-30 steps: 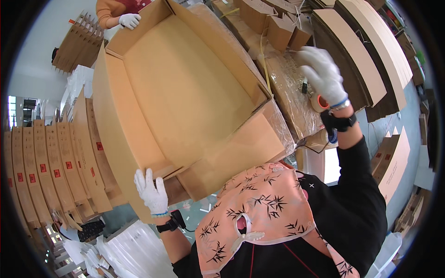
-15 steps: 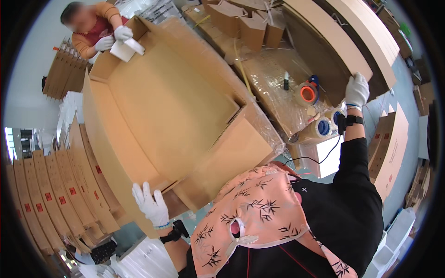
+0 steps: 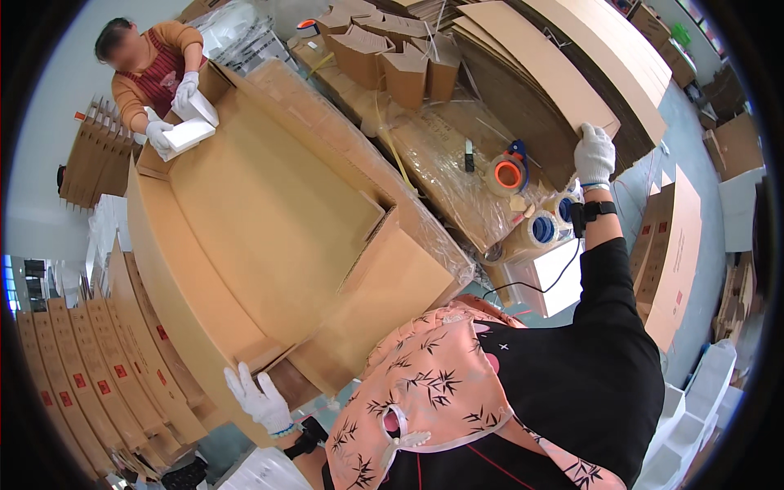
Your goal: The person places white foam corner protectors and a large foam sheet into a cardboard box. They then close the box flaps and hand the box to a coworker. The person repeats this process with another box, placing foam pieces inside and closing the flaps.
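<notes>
"What's on the far left?"

"Upright folded cartons (image 3: 94,384), left of the person's left hand (image 3: 260,400) and apart from it. Well beyond that hand, a co-worker (image 3: 167,61) holds white pieces (image 3: 190,133) over the far end of the big carton (image 3: 261,204). They look like foam to me: light, easily dented."

"And the left hand itself?"

"Gloved, fingers spread wide, at the carton's near left corner. I don't see it clasping anything. The carton stretches away from those fingers, a loose flap to their right."

"Heavy, would you say?"

"More bulky than heavy. The walls should be stiff along the folds and floppy at the flaps, so I'd hold it by a folded corner, as near that hand as possible."

"What's between the hands?"

"A tape dispenser (image 3: 517,163), just left of the right hand (image 3: 594,155), on plastic-wrapped cardboard. That wrap looks slippery."

"And the right hand?"

"It's at the near corner of the top cardboard sheet (image 3: 543,69), which runs away from it, up and to the left. The fingers meet the edge, but I can't tell whether they pinch one sheet, several or none."

"Good place to grab?"

"Good for separating layers, I think. A long sheet like that is probably light but bendy; a second hold midway along its edge, beyond the fingers, should stop it sagging."
</notes>
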Demonstrator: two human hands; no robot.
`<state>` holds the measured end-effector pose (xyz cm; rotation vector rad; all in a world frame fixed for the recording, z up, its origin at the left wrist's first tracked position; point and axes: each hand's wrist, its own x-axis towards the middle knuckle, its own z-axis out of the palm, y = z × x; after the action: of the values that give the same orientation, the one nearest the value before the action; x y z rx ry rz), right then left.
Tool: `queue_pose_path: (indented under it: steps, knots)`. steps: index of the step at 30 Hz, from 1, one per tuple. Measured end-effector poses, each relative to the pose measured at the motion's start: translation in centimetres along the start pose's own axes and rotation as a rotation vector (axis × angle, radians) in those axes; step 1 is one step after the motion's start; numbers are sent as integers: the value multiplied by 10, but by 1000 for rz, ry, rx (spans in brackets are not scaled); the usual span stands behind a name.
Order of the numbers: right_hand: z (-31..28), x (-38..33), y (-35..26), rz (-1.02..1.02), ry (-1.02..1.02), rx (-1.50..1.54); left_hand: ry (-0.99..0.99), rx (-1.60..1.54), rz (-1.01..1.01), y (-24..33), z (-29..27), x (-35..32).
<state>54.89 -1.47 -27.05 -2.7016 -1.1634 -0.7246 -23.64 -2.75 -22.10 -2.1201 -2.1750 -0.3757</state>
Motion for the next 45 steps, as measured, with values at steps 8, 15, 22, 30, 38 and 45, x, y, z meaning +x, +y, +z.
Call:
queue_pose_path:
  steps: [8, 15, 22, 30, 38, 45]
  knots:
    - [-32, 1, -43, -284, 86, 30, -35, 50, -54, 5, -2, -9]
    - [-26, 12, -34, -78, 241, 95, -28, -22, 17, -4, 1, -9]
    - [-169, -54, -89, 393, 64, 1535, 110, -335, -11, -10, -28, 4]
    - [-204, -133, -171, 240, -765, 1992, -463, -1993, -61, 32, -23, 80]
    - [-281, -146, -273, -700, -224, 1032, -115, -1867, -478, 13, -27, 111]
    - [-287, -131, -386, -1440, 286, 541, -181, -1845, -410, 42, -60, 120]
